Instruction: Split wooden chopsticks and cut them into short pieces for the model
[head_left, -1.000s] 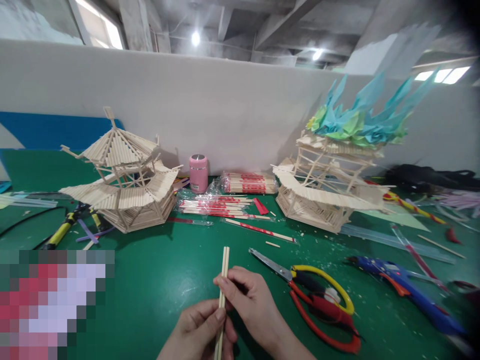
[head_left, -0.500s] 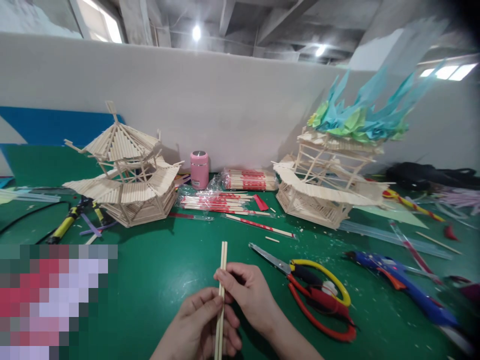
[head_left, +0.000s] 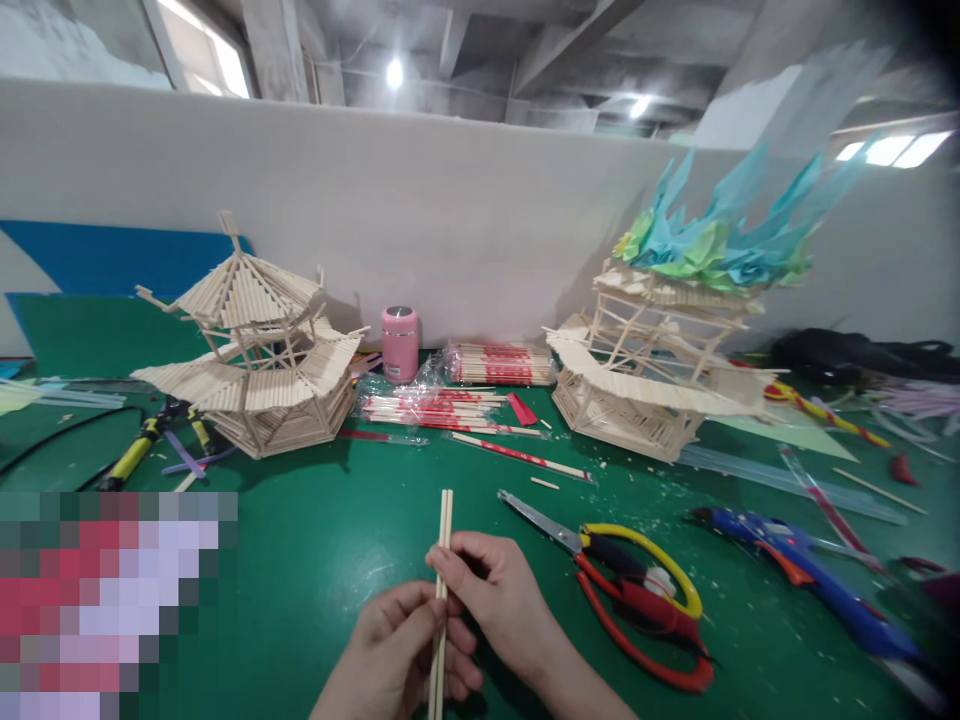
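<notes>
A pair of pale wooden chopsticks (head_left: 446,515) stands lengthwise between my hands, side by side, their lower ends running out of the picture. My right hand (head_left: 499,590) pinches them near the upper part with thumb and fingers. Lower down, my left hand (head_left: 405,640) grips the same pair, thumb on top and fingers curled beneath. To the right of my hands lie scissors (head_left: 637,580) with red and yellow handles, blades partly apart. Beyond my hands, a single chopstick in a red-printed wrapper (head_left: 521,455) lies on the green table (head_left: 300,550).
Stick-built pavilion models stand left (head_left: 255,390) and right (head_left: 637,390), the right one topped with blue-green paper. Between them are a pink flask (head_left: 400,345) and bundled chopsticks (head_left: 504,364). A blue glue gun (head_left: 810,570) lies at right, yellow-handled pliers (head_left: 139,450) at left.
The whole view has shifted slightly, with things appearing a little lower. Both hands keep their hold on the chopsticks, almost unmoved.
</notes>
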